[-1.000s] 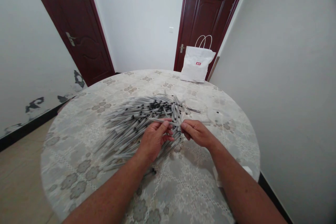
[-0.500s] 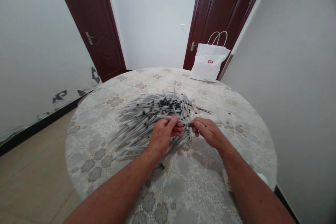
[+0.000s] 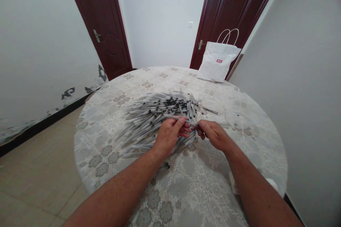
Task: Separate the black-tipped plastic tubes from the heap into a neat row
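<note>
The view swung over the last second, shifting the round, flower-patterned tabletop (image 3: 210,184) and the white paper bag (image 3: 218,64) at its far right edge rightward, while the left hand (image 3: 172,131) and the right hand (image 3: 213,134) appeared to draw slightly closer together along one slim grey pen (image 3: 172,117). The pen was held in the air above the middle of the tabletop, over the right part of a loose pile of pens (image 3: 142,127), its free tip pointing toward the left edge. The left hand pinched the barrel between thumb and forefinger, the other fingers loosely parted; the right hand, curled tight, pinched the opposite end, though what exactly lay inside that grip was too small to make out. Two thin dark rods (image 3: 210,110) lay just beside the pile, on the side toward the tabletop's right edge, with a small black piece (image 3: 238,115) farther out. A few dark-ended sticks (image 3: 165,166) showed on the near side, partly hidden by the left forearm.

Good handling there, by all appearances, called for a still left hand as the steady one, the pen kept in line with the right fingertips, and any push or pull made straight along the barrel; a sideways twist risked bending the slender shaft. Keeping the knuckles above the pile also seemed wise, lest loose pens roll.
</note>
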The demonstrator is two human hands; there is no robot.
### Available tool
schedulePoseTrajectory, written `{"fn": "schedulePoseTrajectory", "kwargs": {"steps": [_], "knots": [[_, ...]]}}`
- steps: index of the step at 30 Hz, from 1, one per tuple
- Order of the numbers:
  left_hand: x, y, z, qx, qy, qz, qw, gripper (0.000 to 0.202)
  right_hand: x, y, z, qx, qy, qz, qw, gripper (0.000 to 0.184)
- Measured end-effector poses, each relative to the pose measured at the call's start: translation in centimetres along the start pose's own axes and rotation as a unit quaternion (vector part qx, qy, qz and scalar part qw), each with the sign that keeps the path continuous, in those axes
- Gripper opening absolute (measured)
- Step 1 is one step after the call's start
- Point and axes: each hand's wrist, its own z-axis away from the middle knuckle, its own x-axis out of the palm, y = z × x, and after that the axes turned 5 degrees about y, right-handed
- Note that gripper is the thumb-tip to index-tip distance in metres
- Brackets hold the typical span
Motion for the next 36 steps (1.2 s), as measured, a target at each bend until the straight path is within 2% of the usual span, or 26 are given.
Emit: {"fn": "schedulePoseTrajectory", "kwargs": {"steps": [2,4,5,7,10,13,16,18,21,23,24,27,29,31,34,36], "knots": [[0.04,0.08,0.03,0.000,0.001,-0.002,1.000,0.034,0.14,-0.10,-0.02,0.003,-0.001,0.020,1.000,0.042],[0.07,0.24,0.07,0.005,0.001,-0.004,1.000,0.035,0.30,-0.07,-0.05,0.007,0.024,0.010,1.000,0.028],[0.09,0.32,0.08,0.007,0.001,-0.005,1.000,0.035,0.35,-0.03,-0.06,0.008,0.037,-0.004,0.999,0.027],[0.13,0.43,0.12,0.010,0.003,-0.007,1.000,0.035,0.34,0.06,-0.08,0.009,0.047,-0.036,0.998,0.043],[0.15,0.39,0.13,0.012,0.009,-0.013,1.000,0.035,0.12,0.08,-0.14,0.010,0.023,-0.030,0.999,0.033],[0.15,0.28,0.10,0.014,0.008,-0.029,0.999,0.035,0.00,0.05,-0.22,0.011,0.017,0.011,1.000,0.043],[0.16,0.31,0.05,0.018,0.013,-0.034,0.999,0.035,0.08,0.04,-0.23,0.006,0.046,-0.016,0.999,0.027],[0.19,0.35,0.03,0.018,0.017,-0.033,0.999,0.034,0.14,0.01,-0.21,0.004,0.052,-0.051,0.997,0.041],[0.19,0.30,0.01,0.015,0.016,-0.044,0.999,0.036,0.18,-0.07,-0.23,0.008,0.021,-0.046,0.999,0.035],[0.12,0.21,-0.03,0.016,0.013,-0.055,0.998,0.037,0.19,-0.10,-0.28,0.010,0.008,-0.016,1.000,0.045],[0.08,0.17,-0.06,0.016,0.012,-0.058,0.998,0.037,0.20,-0.11,-0.31,0.008,0.009,-0.003,1.000,0.044],[-0.05,0.14,-0.16,0.020,0.013,-0.058,0.998,0.038,0.20,-0.18,-0.33,-0.002,0.043,-0.004,0.999,0.028],[-0.07,0.15,-0.20,0.023,0.016,-0.056,0.998,0.039,0.14,-0.28,-0.32,0.000,0.054,-0.028,0.998,0.039],[-0.04,0.16,-0.21,0.022,0.019,-0.060,0.998,0.040,0.06,-0.38,-0.35,0.009,0.038,-0.039,0.998,0.034],[0.06,0.16,-0.18,0.017,0.021,-0.068,0.997,0.041,0.03,-0.42,-0.46,0.013,0.020,-0.008,1.000,0.042],[0.12,0.21,-0.16,0.018,0.025,-0.067,0.997,0.041,0.10,-0.39,-0.50,0.009,0.034,0.004,0.999,0.035]]}}
